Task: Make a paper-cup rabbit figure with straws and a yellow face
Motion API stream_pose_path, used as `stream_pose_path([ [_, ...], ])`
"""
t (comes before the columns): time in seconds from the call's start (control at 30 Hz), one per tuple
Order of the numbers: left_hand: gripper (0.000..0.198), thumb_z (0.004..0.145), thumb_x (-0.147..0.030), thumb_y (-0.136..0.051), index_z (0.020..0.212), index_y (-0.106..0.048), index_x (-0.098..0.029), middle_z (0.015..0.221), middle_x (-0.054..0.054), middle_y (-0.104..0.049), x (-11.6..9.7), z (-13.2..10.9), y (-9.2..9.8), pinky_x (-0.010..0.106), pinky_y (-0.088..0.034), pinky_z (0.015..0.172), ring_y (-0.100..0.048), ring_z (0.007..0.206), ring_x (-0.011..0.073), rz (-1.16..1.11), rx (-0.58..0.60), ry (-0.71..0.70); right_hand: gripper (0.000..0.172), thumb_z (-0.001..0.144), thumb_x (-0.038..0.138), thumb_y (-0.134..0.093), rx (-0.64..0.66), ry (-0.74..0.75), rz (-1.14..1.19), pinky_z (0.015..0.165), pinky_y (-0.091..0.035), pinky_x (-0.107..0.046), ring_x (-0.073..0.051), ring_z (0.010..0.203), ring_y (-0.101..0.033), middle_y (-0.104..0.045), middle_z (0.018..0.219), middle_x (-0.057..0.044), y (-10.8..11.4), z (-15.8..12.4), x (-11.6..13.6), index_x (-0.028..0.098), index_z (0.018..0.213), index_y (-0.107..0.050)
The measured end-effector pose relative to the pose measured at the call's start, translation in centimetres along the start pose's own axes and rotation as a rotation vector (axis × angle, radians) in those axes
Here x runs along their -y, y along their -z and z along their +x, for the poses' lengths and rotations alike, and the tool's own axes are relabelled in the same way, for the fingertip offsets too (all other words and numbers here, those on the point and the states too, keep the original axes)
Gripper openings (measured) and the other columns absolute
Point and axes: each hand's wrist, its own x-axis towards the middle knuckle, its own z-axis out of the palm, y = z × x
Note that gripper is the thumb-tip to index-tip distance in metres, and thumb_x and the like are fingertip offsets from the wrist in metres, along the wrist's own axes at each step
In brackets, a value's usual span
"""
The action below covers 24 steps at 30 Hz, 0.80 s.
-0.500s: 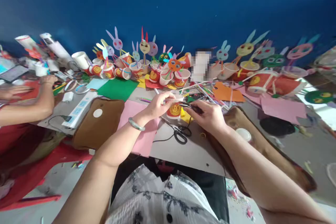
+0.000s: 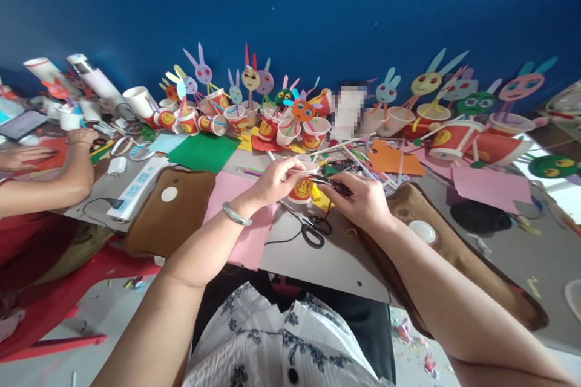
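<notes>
My left hand, a bangle on its wrist, has its fingers pinched together at the rim of a red and white paper cup; whatever lies between them is too small to make out. My right hand is wrapped around a dark-handled tool whose thin metal tip points left, close to my left fingertips and over the cup's edge. Black-handled scissors lie on the table just in front of the cup. A yellow piece sits beside the cup, partly under my right hand.
Paper cups with bunny faces line the blue wall. Pink paper, green paper and orange paper lie around. Brown cushions flank my arms, near a power strip. Another person's hands work at far left.
Both my hands stay almost in place at the cup, with the dark-handled tool held the same way. The view has shifted only slightly.
</notes>
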Motion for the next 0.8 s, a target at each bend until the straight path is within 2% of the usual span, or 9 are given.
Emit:
stream_pose_path([
  [0.23, 0.033, 0.099, -0.047, -0.057, 0.09, -0.061, -0.016, 0.089, 0.007, -0.072, -0.34, -0.07, 0.02, 0.025, -0.049, 0.068, -0.066, 0.081, 0.017, -0.012, 0.004, 0.016, 0.043, 0.093, 0.06, -0.056, 0.026, -0.011, 0.0, 0.056, -0.042, -0.027, -0.016, 0.059, -0.06, -0.067, 0.067, -0.005, 0.2, -0.07, 0.04, 0.02, 0.081, -0.066],
  [0.5, 0.037, 0.098, -0.051, -0.056, 0.09, -0.062, -0.016, 0.09, 0.008, -0.072, 0.16, 0.01, -0.06, 0.027, -0.052, 0.073, -0.067, 0.084, 0.0176, -0.003, -0.003, 0.01, 0.04, 0.092, 0.057, -0.057, 0.022, -0.017, -0.011, 0.055, -0.041, -0.027, -0.016, 0.058, -0.06, -0.068, 0.067, -0.004, 0.1, -0.08, 0.03, 0.021, 0.081, -0.068],
  [0.63, 0.034, 0.099, -0.049, -0.056, 0.09, -0.062, -0.017, 0.092, 0.008, -0.073, 0.3, 0.02, 0.03, 0.028, -0.053, 0.075, -0.068, 0.087, 0.0185, 0.004, 0.002, 0.005, 0.038, 0.091, 0.056, -0.061, 0.008, -0.04, 0.006, 0.055, -0.041, -0.027, -0.015, 0.056, -0.058, -0.068, 0.066, -0.003, 0.09, -0.01, 0.1, 0.021, 0.08, -0.068],
  [0.8, 0.029, 0.098, -0.044, -0.058, 0.091, -0.062, -0.017, 0.093, 0.008, -0.073, 0.23, -0.05, 0.08, 0.03, -0.054, 0.08, -0.068, 0.091, 0.0194, 0.005, 0.005, -0.014, 0.035, 0.091, 0.054, -0.061, 0.054, -0.041, 0.04, 0.056, -0.042, -0.027, -0.015, 0.058, -0.059, -0.069, 0.067, -0.003, 0.12, -0.03, 0.04, 0.02, 0.081, -0.067],
])
